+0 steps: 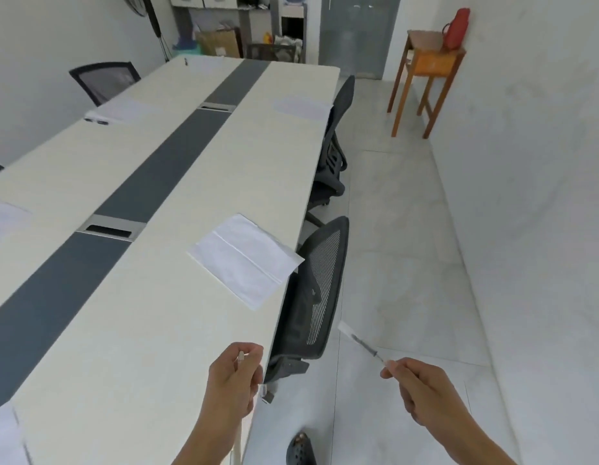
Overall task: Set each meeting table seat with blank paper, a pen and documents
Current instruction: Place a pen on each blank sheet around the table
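Pens are grasped: the left pen (241, 358) is enclosed by the left hand (232, 380), the right pen (362, 344) merely pinched endwise by the right hand (422, 387), so it is easily dropped onto the floor (409, 263).

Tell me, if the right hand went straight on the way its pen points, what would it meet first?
The right hand would likely meet the mesh chair back first; depth is unclear.

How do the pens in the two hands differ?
The left pen is buried in the curled fingers of the left hand, only a pale tip showing on top. The right pen is pinched at one end by the right hand, nearly its whole length showing. The left pen stands roughly upright; the right pen slants away towards the chair. Both are slim and not yet on the table.
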### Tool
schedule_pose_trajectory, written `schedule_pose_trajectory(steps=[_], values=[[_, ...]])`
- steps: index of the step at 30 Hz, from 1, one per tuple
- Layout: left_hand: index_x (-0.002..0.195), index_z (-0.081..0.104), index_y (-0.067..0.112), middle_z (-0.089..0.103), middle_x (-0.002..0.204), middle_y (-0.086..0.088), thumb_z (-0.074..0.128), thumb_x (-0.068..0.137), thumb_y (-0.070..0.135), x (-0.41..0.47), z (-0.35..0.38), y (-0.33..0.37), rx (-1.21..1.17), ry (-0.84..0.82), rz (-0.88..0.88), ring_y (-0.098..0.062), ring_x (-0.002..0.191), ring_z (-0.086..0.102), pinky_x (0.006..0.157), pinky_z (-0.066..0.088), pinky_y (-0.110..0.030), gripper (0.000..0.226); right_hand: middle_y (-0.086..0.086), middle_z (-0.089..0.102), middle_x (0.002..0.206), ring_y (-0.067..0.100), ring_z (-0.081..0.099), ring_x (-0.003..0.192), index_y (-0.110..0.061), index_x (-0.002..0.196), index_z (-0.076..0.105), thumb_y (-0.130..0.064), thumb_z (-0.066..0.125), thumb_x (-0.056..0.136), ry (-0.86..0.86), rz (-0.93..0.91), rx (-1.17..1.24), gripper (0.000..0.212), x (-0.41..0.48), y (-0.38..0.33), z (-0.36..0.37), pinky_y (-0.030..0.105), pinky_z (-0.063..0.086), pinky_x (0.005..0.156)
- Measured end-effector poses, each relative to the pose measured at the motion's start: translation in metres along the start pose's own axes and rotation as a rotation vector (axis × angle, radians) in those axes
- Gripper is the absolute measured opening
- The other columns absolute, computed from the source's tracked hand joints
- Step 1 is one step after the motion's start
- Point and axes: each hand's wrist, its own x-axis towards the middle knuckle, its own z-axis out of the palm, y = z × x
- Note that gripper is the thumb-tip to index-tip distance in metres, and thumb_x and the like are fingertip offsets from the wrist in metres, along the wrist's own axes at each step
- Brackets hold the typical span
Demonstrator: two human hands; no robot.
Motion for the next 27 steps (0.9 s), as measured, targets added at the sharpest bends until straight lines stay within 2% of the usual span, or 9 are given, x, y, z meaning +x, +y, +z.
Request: schedule_pose_trajectory(steps=[6, 11, 16, 20, 23, 27], values=[[0.087, 0.061, 0.009, 0.05, 0.06, -0.004, 0.056, 0.094, 0.018, 0.065, -0.006, 0.047, -0.004, 0.087, 0.034, -0.012, 0.046, 0.03, 0.042, 0.019, -0.021, 0.012, 0.0, 0.033, 0.053, 0.013, 0.029, 0.047, -0.005, 0.084, 0.071, -0.02, 0.048, 0.101, -0.097, -0.055, -0.023, 0.031, 0.098, -0.066, 0.015, 0.022, 0.026, 0.045], [0.087, 0.063, 0.01, 0.049, 0.058, -0.002, 0.056, 0.094, 0.016, 0.095, -0.015, 0.048, -0.069, 0.274, -0.049, -0.012, 0.046, 0.031, 0.043, 0.019, -0.022, 0.012, -0.002, 0.04, 0.052, 0.012, 0.034, 0.047, -0.002, 0.088, 0.07, -0.016, 0.046, 0.101, -0.265, -0.049, -0.11, 0.031, 0.184, -0.101, 0.034, 0.024, 0.029, 0.045], [0.086, 0.063, 0.008, 0.05, 0.059, -0.004, 0.056, 0.094, 0.016, 0.12, -0.005, 0.057, -0.142, 0.464, -0.109, -0.011, 0.045, 0.032, 0.043, 0.02, -0.022, 0.012, 0.003, 0.043, 0.059, 0.01, 0.038, 0.048, -0.004, 0.089, 0.07, -0.016, 0.049, 0.099, -0.397, -0.072, -0.218, 0.026, 0.284, -0.135, 0.049, 0.024, 0.031, 0.046], [0.087, 0.062, 0.007, 0.05, 0.058, -0.003, 0.056, 0.094, 0.015, 0.141, 0.02, 0.076, -0.22, 0.612, -0.141, -0.012, 0.045, 0.031, 0.043, 0.019, -0.021, 0.012, 0.003, 0.043, 0.06, 0.01, 0.039, 0.048, 0.008, 0.093, 0.065, -0.016, 0.052, 0.098, -0.517, -0.095, -0.302, 0.027, 0.367, -0.163, 0.067, 0.02, 0.031, 0.043], [0.087, 0.062, 0.007, 0.05, 0.058, -0.003, 0.056, 0.094, 0.016, 0.154, 0.04, 0.089, -0.261, 0.69, -0.169, -0.014, 0.048, 0.031, 0.043, 0.02, -0.021, 0.012, 0.006, 0.047, 0.059, 0.015, 0.043, 0.051, 0.01, 0.09, 0.063, -0.019, 0.055, 0.097, -0.562, -0.166, -0.395, 0.031, 0.427, -0.177, 0.087, 0.026, 0.035, 0.048], [0.088, 0.062, 0.007, 0.049, 0.058, -0.003, 0.057, 0.093, 0.016, 0.16, 0.059, 0.095, -0.319, 0.799, -0.201, -0.015, 0.05, 0.031, 0.044, 0.019, -0.022, 0.012, 0.009, 0.058, 0.066, 0.022, 0.053, 0.063, 0.004, 0.084, 0.064, -0.025, 0.053, 0.096, -0.493, -0.298, -0.514, 0.032, 0.491, -0.185, 0.124, 0.037, 0.042, 0.063]])
